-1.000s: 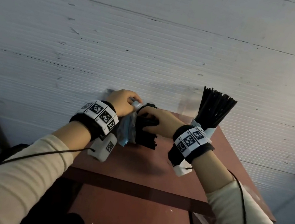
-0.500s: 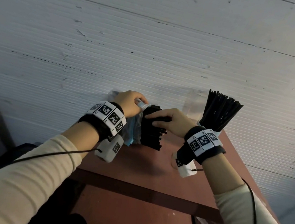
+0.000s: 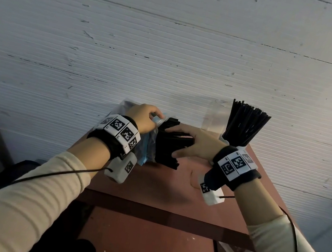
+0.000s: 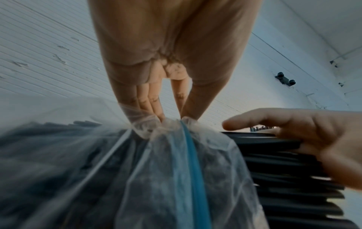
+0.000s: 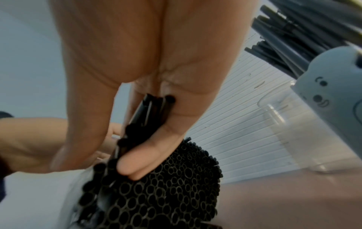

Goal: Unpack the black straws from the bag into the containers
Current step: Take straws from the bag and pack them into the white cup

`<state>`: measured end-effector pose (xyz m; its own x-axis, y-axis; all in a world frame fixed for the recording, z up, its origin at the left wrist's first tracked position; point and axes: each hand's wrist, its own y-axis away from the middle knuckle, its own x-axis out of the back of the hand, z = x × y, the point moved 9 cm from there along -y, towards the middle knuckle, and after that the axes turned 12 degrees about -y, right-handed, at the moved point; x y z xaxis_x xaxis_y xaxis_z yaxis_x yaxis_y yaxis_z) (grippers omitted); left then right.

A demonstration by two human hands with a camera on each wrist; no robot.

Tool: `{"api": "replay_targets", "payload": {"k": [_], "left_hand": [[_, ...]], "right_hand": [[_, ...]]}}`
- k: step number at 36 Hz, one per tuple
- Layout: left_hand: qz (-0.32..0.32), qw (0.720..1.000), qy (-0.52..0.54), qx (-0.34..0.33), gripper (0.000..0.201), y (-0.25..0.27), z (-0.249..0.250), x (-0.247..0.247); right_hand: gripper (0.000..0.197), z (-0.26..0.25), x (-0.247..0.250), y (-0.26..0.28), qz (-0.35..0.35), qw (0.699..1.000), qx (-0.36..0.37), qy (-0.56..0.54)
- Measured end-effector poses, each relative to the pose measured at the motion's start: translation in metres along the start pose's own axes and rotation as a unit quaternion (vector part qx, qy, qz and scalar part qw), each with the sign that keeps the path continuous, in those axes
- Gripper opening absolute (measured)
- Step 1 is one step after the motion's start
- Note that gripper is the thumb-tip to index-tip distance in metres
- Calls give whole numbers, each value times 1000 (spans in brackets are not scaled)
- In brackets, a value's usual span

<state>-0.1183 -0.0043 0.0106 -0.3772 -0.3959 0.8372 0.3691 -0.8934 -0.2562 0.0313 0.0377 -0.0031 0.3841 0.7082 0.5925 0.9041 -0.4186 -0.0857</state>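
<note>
A clear plastic bag [image 3: 148,144] with a blue zip strip lies at the back of the reddish table [image 3: 161,190], black straws [image 3: 168,147] sticking out of its mouth. My left hand [image 3: 144,118] pinches the bag's rim [image 4: 168,124] between fingers and thumb. My right hand [image 3: 192,143] grips a small bunch of the straws [image 5: 149,117] between thumb and fingers at the bag's mouth. A pale holder with a face [image 5: 333,86] stands at the back right, full of upright black straws [image 3: 244,125]. A clear container [image 3: 214,119] stands next to it.
A white ribbed wall [image 3: 170,53] runs directly behind the table. The table's front edge and a lower shelf [image 3: 146,245] sit close to my body. Cables trail from both wrist cameras.
The right hand has slid a little to the right along the straws at the bag's mouth. The left hand keeps its pinch on the bag's rim.
</note>
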Motion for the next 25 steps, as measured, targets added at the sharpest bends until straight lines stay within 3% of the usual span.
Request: {"api": "replay_targets", "payload": {"k": [9, 18, 22, 25], "left_hand": [[22, 1000, -4, -5, 23, -4, 1, 5], [11, 1000, -12, -5, 24, 3, 4, 5], [71, 996, -37, -48, 27, 9, 21, 14], [91, 985, -24, -148, 28, 19, 56, 18]], "right_hand": [[39, -1, 15, 6, 86, 991, 22, -98], [29, -5, 21, 11, 142, 984, 33, -105], [32, 2, 35, 26, 141, 984, 15, -112], [35, 1, 48, 43, 137, 985, 8, -102]]}}
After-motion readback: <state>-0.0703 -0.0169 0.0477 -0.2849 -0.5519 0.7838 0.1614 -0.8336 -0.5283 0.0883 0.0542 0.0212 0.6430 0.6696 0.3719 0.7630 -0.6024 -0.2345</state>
